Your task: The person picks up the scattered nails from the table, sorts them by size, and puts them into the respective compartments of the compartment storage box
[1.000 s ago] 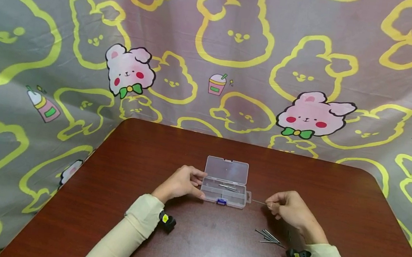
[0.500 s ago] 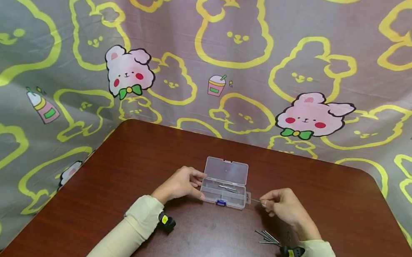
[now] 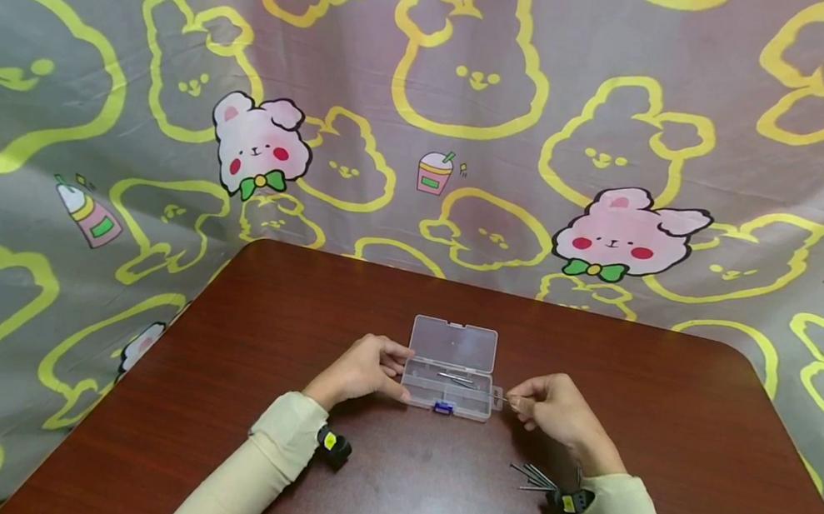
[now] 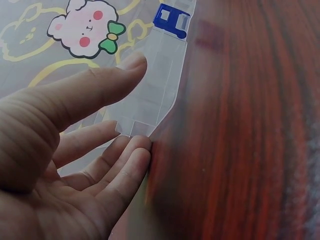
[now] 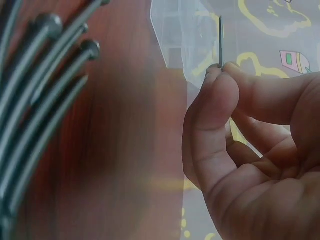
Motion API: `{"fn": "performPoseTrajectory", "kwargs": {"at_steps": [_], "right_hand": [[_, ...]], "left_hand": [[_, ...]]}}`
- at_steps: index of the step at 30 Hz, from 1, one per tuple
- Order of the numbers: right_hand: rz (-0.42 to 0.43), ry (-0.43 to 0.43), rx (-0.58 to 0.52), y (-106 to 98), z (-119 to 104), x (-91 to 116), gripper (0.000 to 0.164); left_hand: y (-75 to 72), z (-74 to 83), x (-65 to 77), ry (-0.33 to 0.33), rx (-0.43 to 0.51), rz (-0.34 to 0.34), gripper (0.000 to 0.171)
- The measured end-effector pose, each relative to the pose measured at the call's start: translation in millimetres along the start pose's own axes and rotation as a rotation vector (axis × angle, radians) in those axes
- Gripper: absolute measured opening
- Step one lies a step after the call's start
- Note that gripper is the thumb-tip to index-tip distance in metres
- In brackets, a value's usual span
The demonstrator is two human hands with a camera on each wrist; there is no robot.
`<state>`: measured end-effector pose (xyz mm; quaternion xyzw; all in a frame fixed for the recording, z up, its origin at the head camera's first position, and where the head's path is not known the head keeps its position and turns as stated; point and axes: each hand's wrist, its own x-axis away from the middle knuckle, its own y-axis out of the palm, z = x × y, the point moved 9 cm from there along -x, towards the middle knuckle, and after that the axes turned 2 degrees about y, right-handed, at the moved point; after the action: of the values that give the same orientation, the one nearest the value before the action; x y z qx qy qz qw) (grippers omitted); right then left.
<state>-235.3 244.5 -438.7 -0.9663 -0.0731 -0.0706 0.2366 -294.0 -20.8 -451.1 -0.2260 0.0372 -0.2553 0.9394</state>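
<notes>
A clear plastic compartment box [image 3: 429,394] lies on the table with its lid [image 3: 452,343] raised at the back and a blue latch [image 4: 171,21] at its front. My left hand [image 3: 362,371] holds the box's left end, thumb by the front corner and fingers at the side. Between thumb and index finger, my right hand [image 3: 558,408] pinches a thin nail [image 5: 220,42], its point toward the box's right end. A few nails [image 3: 455,377] rest in the long back compartment. Several more nails [image 3: 532,477] lie in a loose bundle near my right wrist.
The dark brown wooden table [image 3: 373,487] runs back to a patterned cloth [image 3: 358,50] hanging behind it. A hanging tab [image 3: 497,397] juts from the box's right end. Black wrist cameras sit on both cuffs.
My right hand has moved left with the nail, from a short way off the box to its right end. The left hand and the box have stayed in place.
</notes>
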Motion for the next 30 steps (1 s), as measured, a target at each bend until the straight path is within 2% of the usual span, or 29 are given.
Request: {"fn": "performPoseTrajectory", "kwargs": {"at_steps": [6,30], "right_hand": [[0.033,0.021,0.002,3.3,-1.4,-6.7,0.008],[0.065,0.063,0.034,9.7,-9.6,-21.9,0.011]], "left_hand": [[-0.7,0.7,0.4,-0.001,0.004,0.003,0.065],[0.5,-3.1,0.8,0.003,0.021,-0.001,0.066]]}}
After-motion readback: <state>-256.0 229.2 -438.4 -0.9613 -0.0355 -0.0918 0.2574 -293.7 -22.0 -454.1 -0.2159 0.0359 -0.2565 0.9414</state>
